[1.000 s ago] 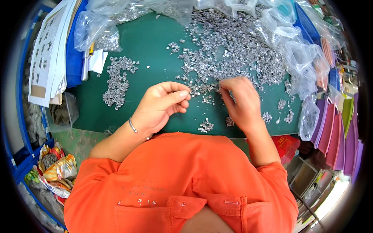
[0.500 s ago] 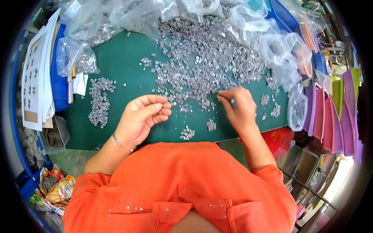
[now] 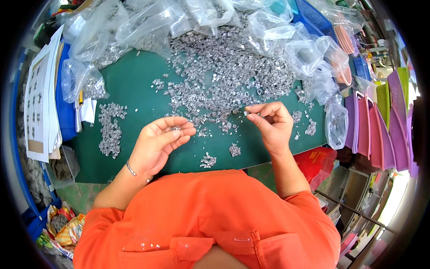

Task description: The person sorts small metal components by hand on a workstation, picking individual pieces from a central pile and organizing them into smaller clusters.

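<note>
A large heap of small clear plastic pieces [image 3: 215, 83] spreads over the green tabletop [image 3: 139, 78]. My left hand [image 3: 161, 141], a thin bracelet at its wrist, is closed palm-up at the heap's near left edge, with a small clear piece [image 3: 176, 129] between thumb and curled fingers. Opposite it, my right hand [image 3: 274, 127] pinches another tiny shiny piece [image 3: 246, 113] between thumb and forefinger, just over the heap's near right edge. Two little clusters [image 3: 208, 160] lie on the table between my forearms.
An L-shaped group of pieces [image 3: 110, 130] lies left. Clear plastic bags [image 3: 148, 27] cover the far side. Papers [image 3: 42, 94] and a blue holder stand at the left edge. Pink and purple bins [image 3: 363, 125] line the right, beyond a clear plastic container [image 3: 336, 123].
My left fingers have loosened a little, showing the piece in them. My right hand has turned, its pinched piece now visible. The whole view has shifted slightly.
</note>
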`<state>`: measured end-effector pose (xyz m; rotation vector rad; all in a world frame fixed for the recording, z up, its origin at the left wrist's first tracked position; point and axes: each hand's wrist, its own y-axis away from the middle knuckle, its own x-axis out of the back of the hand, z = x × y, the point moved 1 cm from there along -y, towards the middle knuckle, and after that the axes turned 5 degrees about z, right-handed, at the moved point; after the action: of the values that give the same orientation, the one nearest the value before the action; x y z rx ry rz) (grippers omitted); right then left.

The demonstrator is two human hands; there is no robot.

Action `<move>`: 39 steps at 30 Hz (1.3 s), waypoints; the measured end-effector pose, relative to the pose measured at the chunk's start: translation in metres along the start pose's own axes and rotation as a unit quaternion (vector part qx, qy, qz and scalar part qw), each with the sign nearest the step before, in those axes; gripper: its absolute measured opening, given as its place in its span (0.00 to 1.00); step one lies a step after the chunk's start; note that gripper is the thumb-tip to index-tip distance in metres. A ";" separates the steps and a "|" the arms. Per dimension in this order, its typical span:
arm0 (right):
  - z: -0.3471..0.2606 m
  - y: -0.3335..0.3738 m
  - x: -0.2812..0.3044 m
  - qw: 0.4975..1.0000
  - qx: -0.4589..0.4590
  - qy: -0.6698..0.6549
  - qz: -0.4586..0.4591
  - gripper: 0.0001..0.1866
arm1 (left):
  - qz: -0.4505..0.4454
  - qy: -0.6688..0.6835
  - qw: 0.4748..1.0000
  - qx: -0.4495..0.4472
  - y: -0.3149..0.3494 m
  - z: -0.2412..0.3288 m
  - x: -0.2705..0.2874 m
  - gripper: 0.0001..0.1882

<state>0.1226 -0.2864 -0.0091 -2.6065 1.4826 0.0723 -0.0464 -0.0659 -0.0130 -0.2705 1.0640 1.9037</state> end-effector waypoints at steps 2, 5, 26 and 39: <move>-0.002 0.001 -0.002 0.999 0.034 -0.013 -0.014 0.11 | -0.001 0.000 1.000 0.013 0.001 -0.001 -0.002 0.14; -0.008 -0.007 0.000 0.998 0.043 -0.038 0.033 0.08 | -0.016 0.013 0.999 0.033 0.000 -0.003 0.002 0.12; -0.055 -0.111 0.088 0.954 0.124 -0.095 0.256 0.10 | -0.049 0.067 0.996 -0.038 0.000 0.003 -0.016 0.22; 0.017 -0.011 -0.080 0.736 -0.367 -0.567 0.054 0.27 | -0.073 -0.067 0.969 -0.226 -0.015 0.016 -0.059 0.26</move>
<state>0.0914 -0.2104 -0.0156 -1.9433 1.1240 2.1630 0.0026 -0.0862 0.0211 -0.4565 0.4957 1.9811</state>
